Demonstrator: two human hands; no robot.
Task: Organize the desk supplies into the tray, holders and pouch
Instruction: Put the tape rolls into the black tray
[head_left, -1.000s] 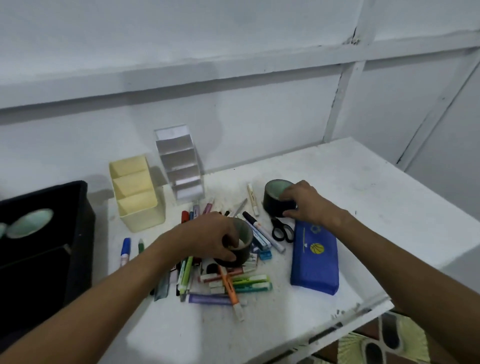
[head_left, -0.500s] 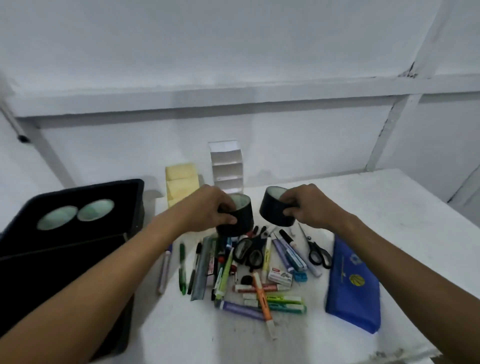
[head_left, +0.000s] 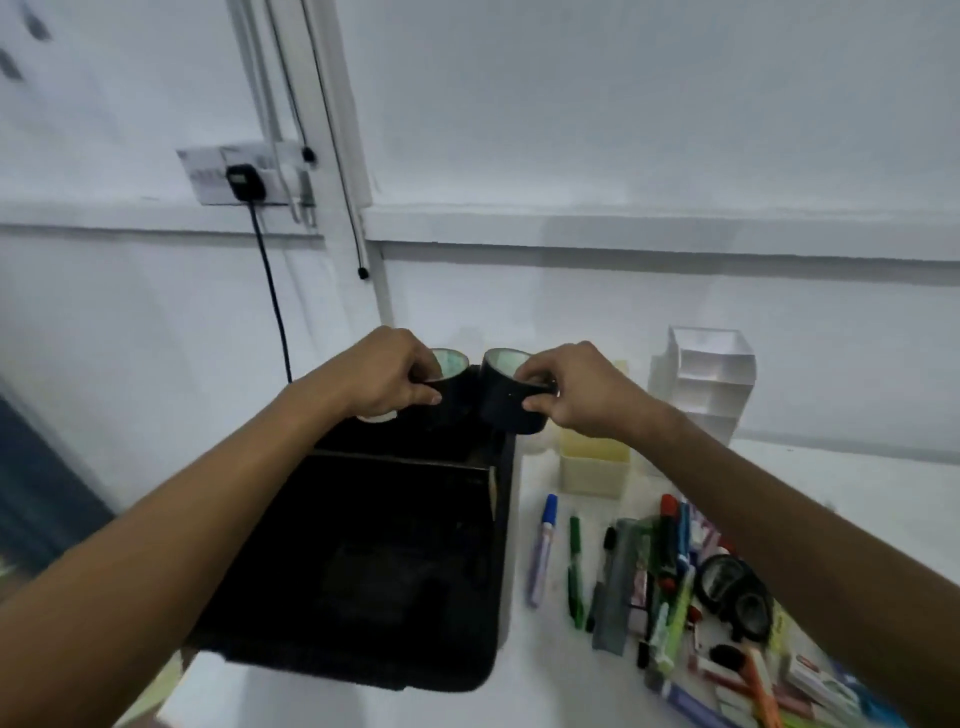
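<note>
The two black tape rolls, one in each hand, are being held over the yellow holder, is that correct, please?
Not quite: the head view shows the left hand and right hand holding the two black tape rolls over the black tray, not the yellow holder.

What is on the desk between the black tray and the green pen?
In the head view, a blue-capped marker lies on the white desk between the black tray and the green pen.
</note>
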